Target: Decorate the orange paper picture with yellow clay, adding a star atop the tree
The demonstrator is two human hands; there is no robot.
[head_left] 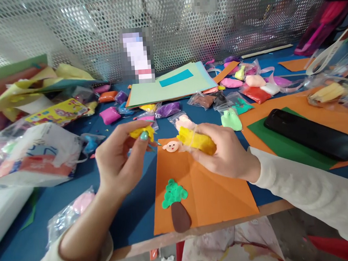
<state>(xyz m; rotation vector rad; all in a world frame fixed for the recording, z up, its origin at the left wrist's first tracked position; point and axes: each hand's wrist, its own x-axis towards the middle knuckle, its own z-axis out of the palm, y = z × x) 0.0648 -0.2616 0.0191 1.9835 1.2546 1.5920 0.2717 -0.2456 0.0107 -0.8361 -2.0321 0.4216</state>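
Note:
My left hand (pixel 119 154) pinches a torn piece of yellow clay (pixel 142 132) between thumb and fingers. To its right, my right hand (pixel 223 149) is wrapped round a larger lump of yellow clay (pixel 203 142), partly in clear plastic. Both hands are above the top part of an orange sheet (pixel 220 191) and the blue table beside it. On the sheet, a small pale clay face (pixel 172 146) with eyes and a red mouth lies near the top left corner. Lower down is a clay tree with a green crown (pixel 174 193) and a brown trunk (pixel 180 217).
A black phone (pixel 308 134) rests on green and orange paper at the right. Bagged clays, including a light green one (pixel 231 119), lie behind the hands. Stacked paper (pixel 171 89) leans near the perforated metal screen (pixel 184 26). A white package (pixel 41 155) stands left.

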